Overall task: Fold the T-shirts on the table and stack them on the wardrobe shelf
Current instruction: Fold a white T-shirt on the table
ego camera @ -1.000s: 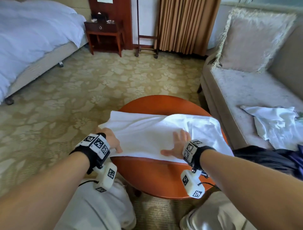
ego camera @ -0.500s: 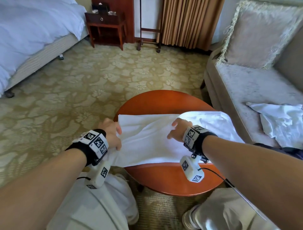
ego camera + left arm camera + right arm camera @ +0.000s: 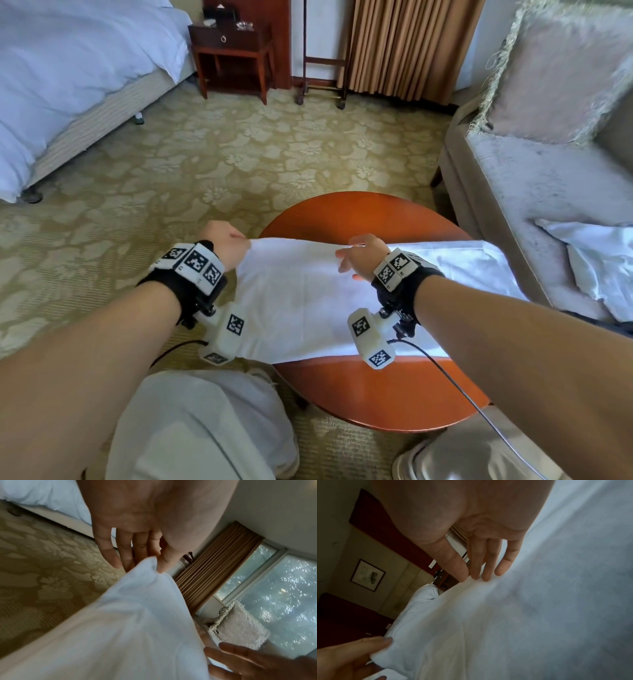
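A white T-shirt (image 3: 308, 294) lies across the round red-brown table (image 3: 376, 394), its left part hanging past the table's edge. My left hand (image 3: 226, 243) pinches the shirt's far left corner between thumb and fingers, as the left wrist view shows (image 3: 154, 563). My right hand (image 3: 363, 257) pinches the far edge near the shirt's middle, thumb against fingertips (image 3: 471, 577). The held edge is lifted off the table. The shirt (image 3: 522, 615) fills most of the right wrist view.
Another crumpled white T-shirt (image 3: 596, 260) lies on the grey sofa (image 3: 513, 185) to the right, with a fringed cushion (image 3: 561, 68) behind. A bed (image 3: 68, 85) and a wooden nightstand (image 3: 233, 51) stand at the far left. Patterned carpet (image 3: 205, 164) surrounds the table.
Both hands went from lying flat at the shirt's near part to pinching its edge, and have carried it up and away from me. The view tilted downward.
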`<state>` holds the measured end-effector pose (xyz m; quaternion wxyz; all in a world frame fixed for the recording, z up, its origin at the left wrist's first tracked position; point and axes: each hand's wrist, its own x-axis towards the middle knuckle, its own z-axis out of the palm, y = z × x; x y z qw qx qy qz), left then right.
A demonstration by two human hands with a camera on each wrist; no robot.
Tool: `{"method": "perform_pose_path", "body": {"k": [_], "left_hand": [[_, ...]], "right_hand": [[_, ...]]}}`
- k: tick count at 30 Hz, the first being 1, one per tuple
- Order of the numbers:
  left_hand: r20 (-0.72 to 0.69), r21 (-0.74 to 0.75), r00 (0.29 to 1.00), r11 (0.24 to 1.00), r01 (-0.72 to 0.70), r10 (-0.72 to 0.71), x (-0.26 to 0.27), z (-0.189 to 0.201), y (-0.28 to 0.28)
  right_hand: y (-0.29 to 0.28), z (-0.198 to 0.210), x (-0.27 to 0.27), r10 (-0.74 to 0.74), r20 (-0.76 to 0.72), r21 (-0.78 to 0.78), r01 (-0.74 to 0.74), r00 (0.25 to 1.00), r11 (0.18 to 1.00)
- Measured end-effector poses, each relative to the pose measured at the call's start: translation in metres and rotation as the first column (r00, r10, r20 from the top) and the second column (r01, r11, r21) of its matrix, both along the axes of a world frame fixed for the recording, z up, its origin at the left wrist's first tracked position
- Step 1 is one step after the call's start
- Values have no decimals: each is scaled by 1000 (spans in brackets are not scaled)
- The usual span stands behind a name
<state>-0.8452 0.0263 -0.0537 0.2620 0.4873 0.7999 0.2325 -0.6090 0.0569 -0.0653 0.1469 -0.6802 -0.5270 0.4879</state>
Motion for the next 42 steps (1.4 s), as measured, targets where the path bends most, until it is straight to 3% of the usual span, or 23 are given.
{"method": "perform_pose_path", "body": {"k": [4, 7, 9, 13, 16, 19, 22, 23, 26, 27, 31, 34, 38, 42], "left_hand": [[36, 166, 984, 970, -177, 173, 4, 0, 10], [118, 97, 951, 950, -298, 286, 2, -9, 9], [102, 41, 961, 965, -261, 255, 0, -13, 2], [-14, 30, 1000, 999, -19, 19, 7, -18, -15], [-22, 67, 977, 975, 212, -211, 24, -17, -23], [-176, -18, 848, 863, 505, -500, 49, -19, -24], [-196, -210, 712, 738, 642, -675, 73, -26, -22], [-206, -302, 673, 700, 647, -711, 78, -30, -21], [-202, -498, 605, 613, 613, -770, 82, -39, -23], [-201, -535, 593, 595, 600, -779, 81, -40, -23], [-231, -671, 541, 535, 513, -808, 74, -36, -21], [-261, -740, 525, 517, 430, -810, 74, -31, -27], [-266, -754, 587, 545, 366, -764, 86, -14, -36], [-282, -671, 664, 637, 379, -692, 89, -7, -26]], "right_hand": [[0, -12, -2, 217, 212, 24, -227, 953, 974], [-5, -15, 3, 228, 179, 68, -243, 957, 968], [-7, -17, 6, 194, 171, 90, -212, 966, 973], [-11, -7, 9, 81, 286, 170, -133, 955, 976], [-18, 6, 20, 30, 534, 107, -102, 845, 989], [-33, 13, 41, 25, 697, 0, -35, 716, 999], [-50, 16, 64, 153, 767, -176, -25, 623, 984], [-57, 21, 69, 205, 741, -230, -45, 639, 972], [-75, 23, 79, 242, 475, -374, -55, 846, 926], [-76, 16, 82, 242, 486, -374, -50, 840, 926], [-60, -11, 87, 287, 710, -271, -127, 643, 954], [-42, -18, 84, 330, 729, -218, -254, 600, 942], [-18, -17, 74, 287, 800, -123, -324, 527, 938], [-14, -6, 67, 126, 794, 44, -264, 595, 964]]}}
